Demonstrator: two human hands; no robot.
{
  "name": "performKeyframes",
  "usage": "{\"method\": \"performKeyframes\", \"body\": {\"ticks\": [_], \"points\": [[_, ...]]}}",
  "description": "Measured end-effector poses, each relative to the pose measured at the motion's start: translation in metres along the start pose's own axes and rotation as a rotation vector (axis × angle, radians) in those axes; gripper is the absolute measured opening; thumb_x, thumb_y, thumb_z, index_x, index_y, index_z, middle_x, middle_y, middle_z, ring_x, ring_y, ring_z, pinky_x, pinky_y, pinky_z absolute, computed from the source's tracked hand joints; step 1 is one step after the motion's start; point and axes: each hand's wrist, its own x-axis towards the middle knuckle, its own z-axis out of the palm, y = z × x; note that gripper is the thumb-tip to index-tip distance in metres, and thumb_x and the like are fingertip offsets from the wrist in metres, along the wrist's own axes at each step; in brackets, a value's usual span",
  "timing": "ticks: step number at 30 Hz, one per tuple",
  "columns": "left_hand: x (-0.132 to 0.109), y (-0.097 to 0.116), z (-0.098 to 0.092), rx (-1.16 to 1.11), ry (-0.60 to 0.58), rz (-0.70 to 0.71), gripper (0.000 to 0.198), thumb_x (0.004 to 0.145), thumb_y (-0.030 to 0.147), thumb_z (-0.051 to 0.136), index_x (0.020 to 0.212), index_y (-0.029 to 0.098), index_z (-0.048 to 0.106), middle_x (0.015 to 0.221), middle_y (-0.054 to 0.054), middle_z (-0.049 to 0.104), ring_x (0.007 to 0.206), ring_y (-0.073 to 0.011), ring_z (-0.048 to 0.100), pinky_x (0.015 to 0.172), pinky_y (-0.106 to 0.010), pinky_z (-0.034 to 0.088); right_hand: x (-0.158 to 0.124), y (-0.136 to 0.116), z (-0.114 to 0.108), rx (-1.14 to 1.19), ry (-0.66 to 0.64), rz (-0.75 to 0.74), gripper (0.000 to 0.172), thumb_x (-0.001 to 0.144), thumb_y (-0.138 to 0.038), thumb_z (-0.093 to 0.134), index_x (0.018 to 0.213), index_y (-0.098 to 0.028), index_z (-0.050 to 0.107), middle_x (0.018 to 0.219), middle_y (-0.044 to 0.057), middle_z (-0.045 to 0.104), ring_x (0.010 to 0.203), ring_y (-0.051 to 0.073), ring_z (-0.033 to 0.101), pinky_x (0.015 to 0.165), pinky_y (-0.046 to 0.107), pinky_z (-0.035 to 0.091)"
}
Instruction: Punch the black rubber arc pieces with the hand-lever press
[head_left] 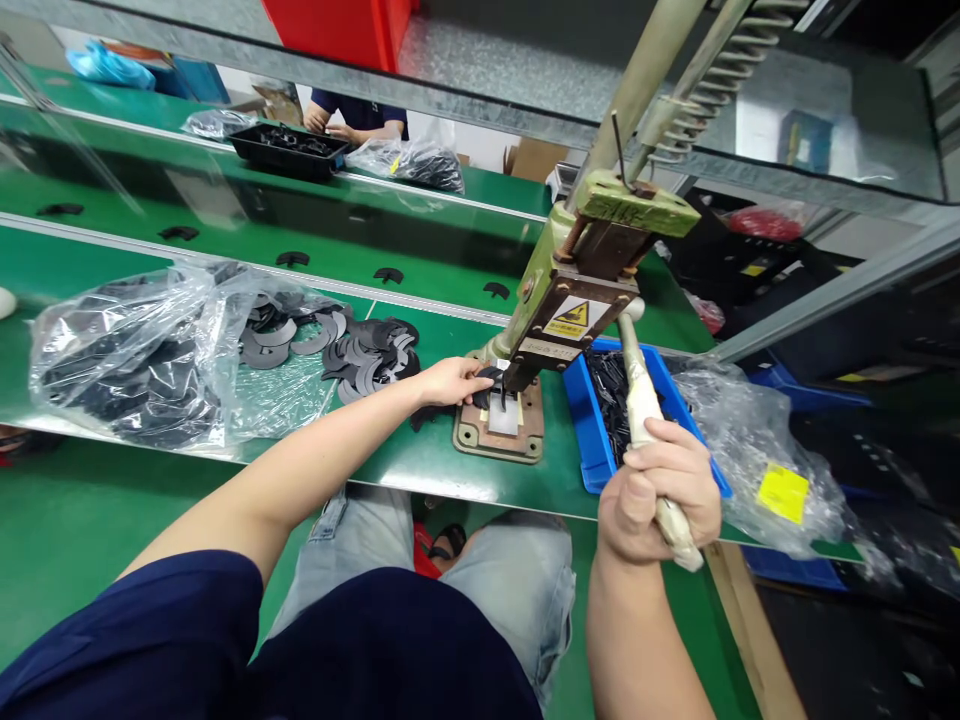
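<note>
A green hand press [570, 290] stands on the green bench, its base plate [480, 435] at the front edge. My right hand [660, 495] is closed in a fist round the press's pale lever handle [637, 390], pulled down toward me. With pinched fingers, my left hand [450, 380] holds a flat black curved part [487, 375] under the ram. A loose pile of the same black parts [360, 355] lies just left of that hand.
A clear plastic bag of black parts [127, 360] lies at the left. A blue tray [600, 440] with black pieces sits right of the press, beside another plastic bag [772, 470]. Single parts [388, 275] ride the conveyor belt behind. Across it, another person's hands [337, 125] work near a black tray [289, 150].
</note>
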Motion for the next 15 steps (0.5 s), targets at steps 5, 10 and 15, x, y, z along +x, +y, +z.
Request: {"method": "performKeyframes", "body": {"ticks": [5, 10, 15], "points": [[-0.003, 0.009, 0.002, -0.076, 0.002, -0.117, 0.032, 0.095, 0.046, 0.080, 0.092, 0.017, 0.067, 0.059, 0.004, 0.062, 0.047, -0.0102, 0.059, 0.046, -0.020, 0.045, -0.001, -0.001, 0.001, 0.004, 0.031, 0.012, 0.027, 0.091, -0.033, 0.070, 0.071, -0.023, 0.054, 0.069, -0.001, 0.060, 0.081, 0.022, 0.070, 0.089, 0.053, 0.058], [0.001, 0.017, 0.003, -0.168, -0.017, -0.246, 0.036, 0.093, 0.044, 0.085, 0.085, 0.017, 0.062, 0.053, 0.004, 0.060, 0.042, -0.0092, 0.056, 0.045, -0.018, 0.046, -0.002, 0.000, 0.004, -0.013, 0.052, 0.006, 0.029, 0.091, -0.036, 0.068, 0.070, -0.023, 0.052, 0.067, -0.001, 0.058, 0.077, 0.022, 0.068, 0.087, 0.053, 0.058], [0.006, 0.027, 0.005, -0.263, -0.029, -0.361, 0.029, 0.094, 0.034, 0.084, 0.087, 0.016, 0.063, 0.053, 0.004, 0.061, 0.044, -0.0096, 0.060, 0.048, -0.018, 0.051, 0.002, 0.000, 0.011, -0.040, 0.092, -0.018, 0.031, 0.091, -0.037, 0.066, 0.070, -0.024, 0.048, 0.064, -0.002, 0.052, 0.070, 0.020, 0.063, 0.083, 0.052, 0.058]]}}
